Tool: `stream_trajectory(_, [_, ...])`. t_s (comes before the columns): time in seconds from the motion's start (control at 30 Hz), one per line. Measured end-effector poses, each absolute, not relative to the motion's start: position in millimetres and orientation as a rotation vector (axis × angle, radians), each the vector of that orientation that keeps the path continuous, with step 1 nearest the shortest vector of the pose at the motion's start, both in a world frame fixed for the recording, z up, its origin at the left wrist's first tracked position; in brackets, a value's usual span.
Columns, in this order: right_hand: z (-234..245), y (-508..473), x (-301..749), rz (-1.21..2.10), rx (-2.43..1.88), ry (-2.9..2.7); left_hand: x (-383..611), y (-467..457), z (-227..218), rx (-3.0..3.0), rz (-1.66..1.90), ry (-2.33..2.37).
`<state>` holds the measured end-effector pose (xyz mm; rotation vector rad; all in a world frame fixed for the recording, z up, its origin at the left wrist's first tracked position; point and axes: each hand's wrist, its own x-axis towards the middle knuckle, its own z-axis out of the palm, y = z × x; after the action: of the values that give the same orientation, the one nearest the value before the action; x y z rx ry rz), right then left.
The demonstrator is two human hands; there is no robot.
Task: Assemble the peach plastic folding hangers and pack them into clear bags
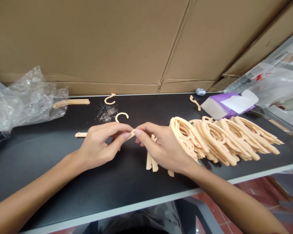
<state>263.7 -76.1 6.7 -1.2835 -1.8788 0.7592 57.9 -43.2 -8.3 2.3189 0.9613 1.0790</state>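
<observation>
My left hand (101, 143) pinches one end of a cream plastic hanger piece (131, 134) between thumb and fingers. At its other end, my right hand (161, 146) grips the piece too, fingertips close to the left ones. Most of the piece is hidden by my fingers. Just behind my left hand shows a curved hanger hook (122, 114); whether it joins the held piece I cannot tell. A flat hanger arm (81, 135) sticks out to the left of that hand. Beside and beneath my right hand lie several straight cream strips (149, 162).
Overlapping stacks of cream hanger parts (217, 138) fill the right of the black table (88, 191). Farther back are a loose hook (109, 99), white crumbs (107, 112), a small curved part (195, 103) and a purple packet (230, 104). Clear plastic wrap (26, 100) lies left, cardboard (100, 42) behind.
</observation>
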Motion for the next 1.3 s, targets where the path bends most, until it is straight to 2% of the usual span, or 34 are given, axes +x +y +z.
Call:
stream_trajectory(0.23, [3.1,-66.4,275.2,0.57,-1.204,-1.502,45.2,-24.2,-4.2,2.357,0.995,1.217])
stream_trajectory(0.5, [8.7,-63.0,269.9,1.217,-1.081,-1.276,56.4,-34.0,-10.9,2.251,1.035,1.044])
stream_trajectory(0.67, [7.2,-65.0,270.2,1.37,-1.093,-1.327,59.6,-39.1,-11.6,2.266,1.134,0.973])
stream_trajectory(0.8, [6.1,-68.0,270.4,1.135,-1.233,-1.434,50.8,-25.2,-19.3,2.314,1.063,1.194])
stream_trajectory(0.93, [2.8,-66.7,273.2,0.808,-1.359,-1.499,38.5,-5.6,-34.2,2.508,0.759,1.541])
stream_trajectory(1.03, [-0.1,-64.7,274.4,0.656,-1.379,-1.573,34.9,-0.8,-41.1,2.605,0.563,1.506])
stream_trajectory(1.3, [-1.5,-63.5,272.4,0.527,-1.327,-1.637,33.4,-5.2,-33.3,2.558,0.546,1.504])
